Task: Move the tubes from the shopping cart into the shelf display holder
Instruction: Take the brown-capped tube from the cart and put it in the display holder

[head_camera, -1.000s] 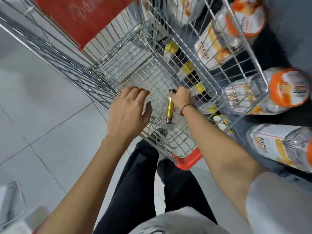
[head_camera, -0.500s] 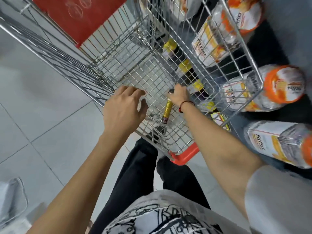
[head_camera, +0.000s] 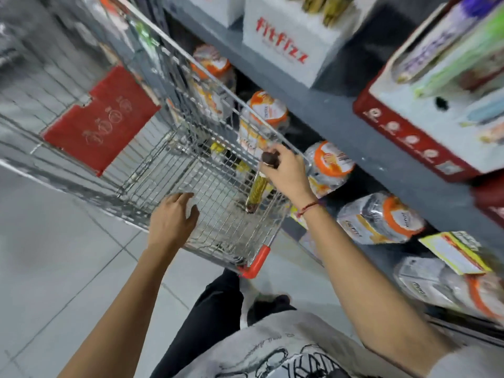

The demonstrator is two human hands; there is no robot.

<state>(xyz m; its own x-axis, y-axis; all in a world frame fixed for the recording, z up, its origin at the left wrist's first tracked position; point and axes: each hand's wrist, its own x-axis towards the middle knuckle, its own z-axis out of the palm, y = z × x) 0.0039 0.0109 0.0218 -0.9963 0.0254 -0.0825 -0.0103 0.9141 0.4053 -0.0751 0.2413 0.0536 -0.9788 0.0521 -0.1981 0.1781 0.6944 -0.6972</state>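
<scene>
Care is what the lift needs: right hand [head_camera: 285, 170] pinches the gold tube [head_camera: 259, 190] near its dark cap inside the cart [head_camera: 207, 192], left hand [head_camera: 173, 222] spread loose on the rim, and the white holder [head_camera: 289, 42] waits at one o'clock.

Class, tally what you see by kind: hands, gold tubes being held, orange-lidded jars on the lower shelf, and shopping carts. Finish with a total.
Hands: 2 (left hand, right hand)
Gold tube: 1
Orange-lidded jars: 5
Shopping cart: 1
Total: 9
</scene>
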